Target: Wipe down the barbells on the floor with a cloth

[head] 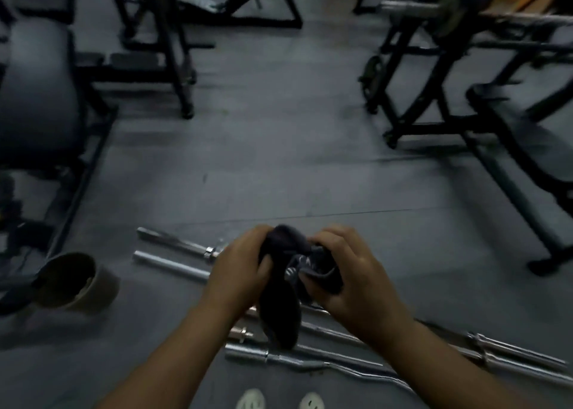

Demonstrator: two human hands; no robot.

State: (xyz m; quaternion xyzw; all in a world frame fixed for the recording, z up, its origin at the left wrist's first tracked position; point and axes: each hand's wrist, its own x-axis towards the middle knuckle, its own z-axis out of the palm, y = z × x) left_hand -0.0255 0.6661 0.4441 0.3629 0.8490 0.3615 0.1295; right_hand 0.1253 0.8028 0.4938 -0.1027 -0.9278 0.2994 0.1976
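Two pale shoes [250, 399] show at the bottom edge. Just ahead, several chrome bars [173, 267] lie side by side on the grey floor [279, 160]. Over them both hands clutch a dark cloth [280, 303] — the left hand [238, 263] curled round its upper fold, the right hand [350, 272] gripping the bunched end — with a tail hanging down. A round tan tub [77, 281] sits to the left; blurred benches [524, 151] stand beyond.

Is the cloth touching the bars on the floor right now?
No, both hands hold the dark cloth up above the barbells.
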